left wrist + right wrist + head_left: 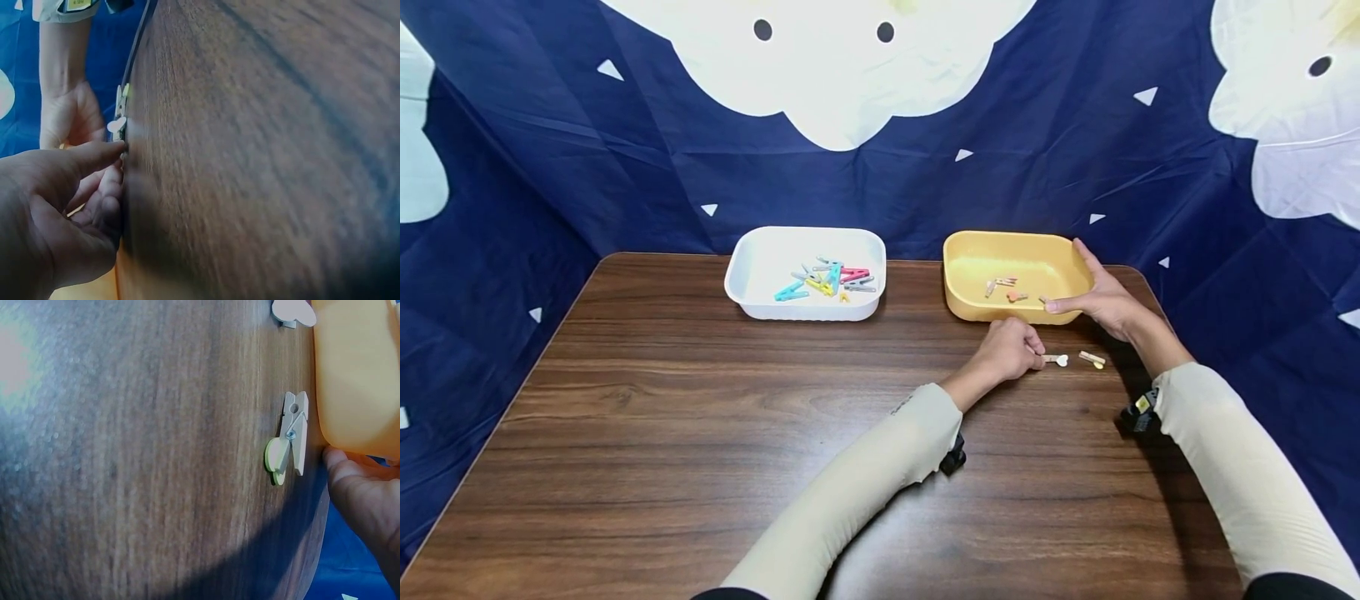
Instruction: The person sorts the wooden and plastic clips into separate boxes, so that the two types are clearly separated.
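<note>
Beside the front wall of the yellow plastic bin (977,312), my left hand (1009,348) pinches the end of a small wooden clothespin (1056,360) with a white heart on it. The clothespin's heart (117,125) sticks out past the fingertips in the left wrist view. My right hand (1108,302) grips the right end of the bin, thumb toward the front rim and fingers spread to the back corner. A second wooden clothespin (292,437), with a light green decoration, lies on the table near the bin. Several small wooden clothespins (1002,283) lie inside the bin.
A white bin (747,298) stands to the left, holding several coloured plastic clothespins (833,279). Both bins are near the far edge of the brown wooden table (700,417). A dark blue cloth (910,192) with white shapes hangs behind it.
</note>
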Demonstrator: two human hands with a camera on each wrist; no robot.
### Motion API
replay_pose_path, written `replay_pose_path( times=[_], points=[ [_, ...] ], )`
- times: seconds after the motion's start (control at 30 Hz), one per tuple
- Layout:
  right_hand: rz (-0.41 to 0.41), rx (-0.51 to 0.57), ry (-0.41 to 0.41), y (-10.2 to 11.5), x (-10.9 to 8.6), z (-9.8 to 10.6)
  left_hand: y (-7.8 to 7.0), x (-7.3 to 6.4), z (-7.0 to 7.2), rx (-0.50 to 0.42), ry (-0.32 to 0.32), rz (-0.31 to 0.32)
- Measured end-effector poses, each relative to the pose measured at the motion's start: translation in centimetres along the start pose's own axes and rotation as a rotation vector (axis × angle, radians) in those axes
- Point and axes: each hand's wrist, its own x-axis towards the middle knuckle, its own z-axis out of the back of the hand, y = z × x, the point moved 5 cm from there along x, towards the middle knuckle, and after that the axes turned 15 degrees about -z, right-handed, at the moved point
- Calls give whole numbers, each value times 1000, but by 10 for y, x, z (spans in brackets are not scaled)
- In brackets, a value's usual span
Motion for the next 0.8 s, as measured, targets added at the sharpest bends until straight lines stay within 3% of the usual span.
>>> replay_pose_path(
  times=[0.3, 0.8],
  points=[
    [4, 16, 7, -1, 0, 0, -7, -4, 5, -22, -19, 22],
    [-15, 20, 14, 0, 1, 0, -3, -8, 10, -81, 14, 26]
  ],
)
